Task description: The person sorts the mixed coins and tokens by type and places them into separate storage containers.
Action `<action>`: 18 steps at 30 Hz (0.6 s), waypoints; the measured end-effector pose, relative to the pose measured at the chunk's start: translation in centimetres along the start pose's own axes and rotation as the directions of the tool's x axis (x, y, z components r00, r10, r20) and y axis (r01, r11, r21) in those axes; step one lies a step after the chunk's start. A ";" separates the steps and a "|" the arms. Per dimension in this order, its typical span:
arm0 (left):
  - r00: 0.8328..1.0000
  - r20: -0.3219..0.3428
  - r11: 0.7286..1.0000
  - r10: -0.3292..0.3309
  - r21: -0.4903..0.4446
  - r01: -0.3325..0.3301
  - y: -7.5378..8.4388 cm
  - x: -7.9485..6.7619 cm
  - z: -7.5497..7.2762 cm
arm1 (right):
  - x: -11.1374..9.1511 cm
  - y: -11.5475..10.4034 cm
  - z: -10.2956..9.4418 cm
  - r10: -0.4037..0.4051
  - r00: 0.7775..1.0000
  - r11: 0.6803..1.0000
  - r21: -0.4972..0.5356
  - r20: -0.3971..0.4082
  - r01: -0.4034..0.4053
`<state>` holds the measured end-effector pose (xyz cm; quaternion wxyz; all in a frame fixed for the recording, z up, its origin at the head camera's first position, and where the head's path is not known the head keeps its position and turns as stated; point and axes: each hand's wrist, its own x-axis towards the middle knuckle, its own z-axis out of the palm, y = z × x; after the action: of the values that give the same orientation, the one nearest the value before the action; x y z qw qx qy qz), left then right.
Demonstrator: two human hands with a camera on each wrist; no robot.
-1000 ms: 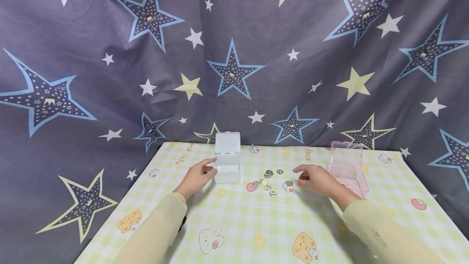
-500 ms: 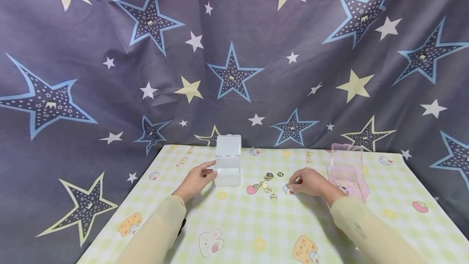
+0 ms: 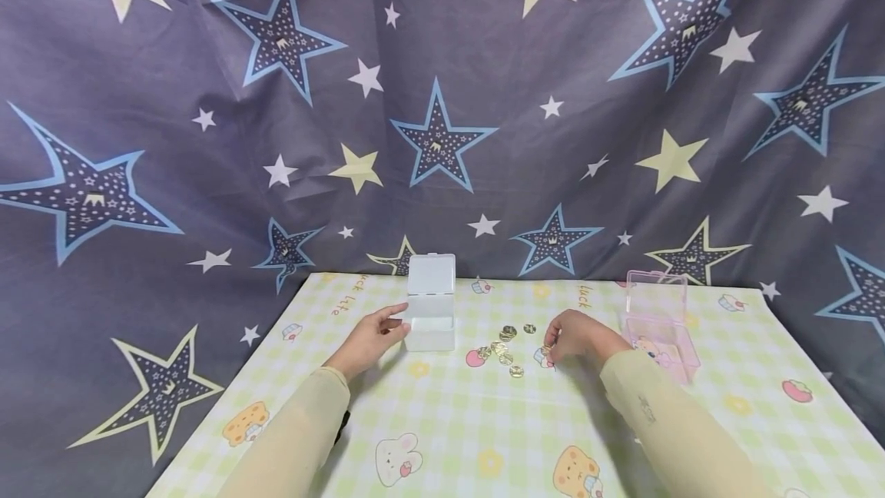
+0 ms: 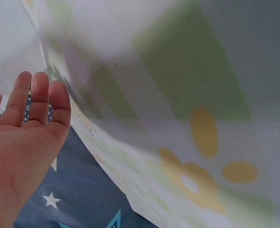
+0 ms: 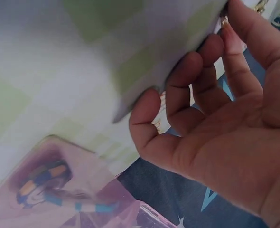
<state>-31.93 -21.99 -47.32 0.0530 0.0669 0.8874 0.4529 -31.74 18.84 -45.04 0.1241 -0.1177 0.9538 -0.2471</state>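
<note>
My left hand (image 3: pixel 369 338) rests at the left side of a small white box (image 3: pixel 430 339), its fingertips right at the wall. The lid of this box stands raised at the back. In the left wrist view the fingers (image 4: pixel 39 95) are nearly straight. My right hand (image 3: pixel 579 333) is down on the tablecloth, thumb and forefinger pinching a gold coin (image 3: pixel 545 349), mostly covered by the fingertips. Several more gold coins (image 3: pixel 499 347) lie loosely together between the white box and the right hand, some overlapping.
A clear pink box (image 3: pixel 686 356) with its lid up stands right of the right hand; a printed pattern shows through it in the right wrist view. The checked tablecloth (image 3: pixel 442 421) ends at a starry dark curtain (image 3: pixel 498 198) behind.
My right hand has come down and slightly left onto the outlying coin, closing thumb and forefinger on it. The left hand has stayed beside the white box.
</note>
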 end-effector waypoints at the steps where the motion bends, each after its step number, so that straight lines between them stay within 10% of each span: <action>1: 1.000 0.003 1.000 -0.003 -0.001 0.003 0.0 0.0 0.0 | 0.1 0.0 -0.1 0.014 1.000 1.000 -0.001 0.013 -0.014; 10: 1.000 0.031 1.000 -0.001 0.019 0.001 0.2 0.2 0.2 | 0.3 0.7 -0.2 0.062 0.997 0.998 0.011 0.044 -0.062; 18: 0.999 0.037 1.000 -0.006 0.025 0.005 0.3 0.1 0.0 | -1.1 1.9 0.1 -0.079 0.996 0.985 0.151 -0.052 0.086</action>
<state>-31.97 -21.77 -47.08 0.0700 0.0739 0.8921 0.4402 -31.03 20.72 -45.89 0.1007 -0.1414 0.9290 -0.3269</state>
